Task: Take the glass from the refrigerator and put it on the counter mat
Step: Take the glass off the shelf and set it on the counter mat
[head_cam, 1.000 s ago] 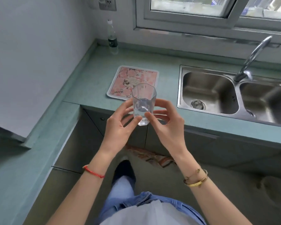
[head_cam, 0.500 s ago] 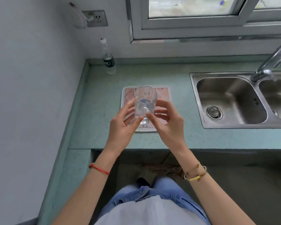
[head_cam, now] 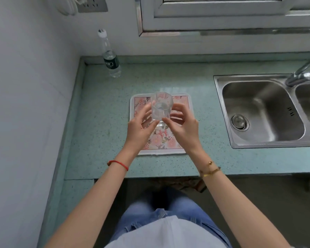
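A clear, faceted glass (head_cam: 161, 107) with a little water in it stands upright between both my hands, over the middle of the pink floral counter mat (head_cam: 179, 102). My left hand (head_cam: 139, 130) grips its left side with thumb and fingers. My right hand (head_cam: 183, 125) grips its right side. I cannot tell whether the glass's base touches the mat. My hands hide the mat's centre.
The green counter (head_cam: 100, 122) meets a white wall on the left. A clear plastic bottle (head_cam: 109, 56) stands in the back left corner. A steel double sink (head_cam: 261, 111) with a tap (head_cam: 301, 76) lies to the right. A window frame runs above.
I have stepped up to the counter. The glass, held in both hands, has moved forward from in front of the counter edge to over the mat's middle and lower.
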A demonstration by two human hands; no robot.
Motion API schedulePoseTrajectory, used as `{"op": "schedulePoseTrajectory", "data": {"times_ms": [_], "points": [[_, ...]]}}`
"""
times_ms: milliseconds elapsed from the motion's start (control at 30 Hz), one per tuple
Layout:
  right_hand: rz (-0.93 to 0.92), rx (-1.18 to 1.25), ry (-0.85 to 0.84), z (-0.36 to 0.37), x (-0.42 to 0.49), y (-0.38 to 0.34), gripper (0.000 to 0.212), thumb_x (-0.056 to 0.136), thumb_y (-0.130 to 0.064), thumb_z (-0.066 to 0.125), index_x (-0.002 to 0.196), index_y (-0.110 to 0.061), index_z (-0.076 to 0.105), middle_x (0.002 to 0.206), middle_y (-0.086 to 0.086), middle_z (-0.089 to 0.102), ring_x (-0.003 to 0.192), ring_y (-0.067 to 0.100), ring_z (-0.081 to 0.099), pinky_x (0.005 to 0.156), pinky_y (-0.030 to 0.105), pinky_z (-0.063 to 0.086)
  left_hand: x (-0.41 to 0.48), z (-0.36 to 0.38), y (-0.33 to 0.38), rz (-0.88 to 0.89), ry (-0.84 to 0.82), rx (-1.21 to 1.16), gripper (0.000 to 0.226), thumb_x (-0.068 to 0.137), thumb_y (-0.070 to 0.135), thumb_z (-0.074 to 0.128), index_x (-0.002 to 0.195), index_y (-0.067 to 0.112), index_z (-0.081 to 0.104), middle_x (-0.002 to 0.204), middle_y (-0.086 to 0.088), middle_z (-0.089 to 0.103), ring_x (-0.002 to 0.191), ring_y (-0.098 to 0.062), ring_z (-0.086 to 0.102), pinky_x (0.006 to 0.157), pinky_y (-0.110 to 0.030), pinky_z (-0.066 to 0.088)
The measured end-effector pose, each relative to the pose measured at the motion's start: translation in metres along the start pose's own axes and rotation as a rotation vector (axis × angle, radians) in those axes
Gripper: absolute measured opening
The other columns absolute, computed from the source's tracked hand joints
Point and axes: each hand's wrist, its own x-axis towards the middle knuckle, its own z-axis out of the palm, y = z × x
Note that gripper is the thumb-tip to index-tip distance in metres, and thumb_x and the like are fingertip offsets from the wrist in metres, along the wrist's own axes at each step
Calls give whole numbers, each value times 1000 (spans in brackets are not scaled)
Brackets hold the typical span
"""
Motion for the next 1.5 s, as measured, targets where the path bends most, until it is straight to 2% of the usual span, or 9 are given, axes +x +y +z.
{"op": "schedulePoseTrajectory", "data": {"times_ms": [367,533,700,833,933,1033,1200,1333,1500], "points": [[192,-53,-86,33,27,82,45,81,-15,82,119,-12,59,115,-2,69,100,16,70,89,34,61,36,26,-85,-159,-23,-50,57,91,3,70,142,15,49,144,-1,58,132,-14,57,111,-25,48],[210,-58,-90,37,25,96,46,79,-13,83,118,-12,59,116,4,70,101,19,71,88,34,62,40,31,-103,-199,-55,-62,55,91,0,68,141,13,48,127,25,55,124,-4,58,102,-11,48],[215,-50,-87,37,23,100,44,79,-15,84,114,-21,57,117,5,69,102,19,71,87,37,62,42,31,-110,-205,-69,-46,56,90,2,70,141,13,47,127,26,55,122,0,57,107,-17,47],[224,-51,-100,37,23,99,46,80,-16,83,118,-17,57,120,6,68,104,20,70,89,37,62,42,31,-108,-221,-73,-47,56,91,1,69,141,14,48,126,28,55,120,6,56,107,-17,47],[240,-58,-110,36,22,96,47,81,-17,82,121,-15,56,123,6,67,107,21,69,90,38,61,42,30,-107,-228,-93,-25,56,92,1,67,142,15,47,128,25,55,124,2,55,113,-25,45],[258,-60,-136,35,20,93,54,82,-20,82,127,-12,54,129,7,65,112,22,66,95,41,59,39,27,-102,-237,-125,-2,62,93,6,68,147,19,42,141,14,51,137,-5,45,118,-29,38],[256,-121,-146,28,7,82,66,87,-34,76,143,-13,47,144,4,56,131,18,53,111,39,47,28,16,-87,-270,-74,23,78,92,15,71,156,28,28,165,3,30,152,-14,30,119,-29,30],[259,-30,-129,13,-8,60,49,96,-33,64,140,-16,50,142,2,58,129,16,55,111,42,48,10,6,-61,-278,4,22,72,93,13,70,153,26,33,161,0,38,149,-17,37,123,-35,31],[246,82,-93,-9,-26,21,39,101,-25,58,138,-13,55,135,3,64,124,16,61,107,34,52,-22,-3,-20,-227,82,7,53,95,21,67,144,22,50,142,2,58,132,-14,55,115,-35,46]]}}
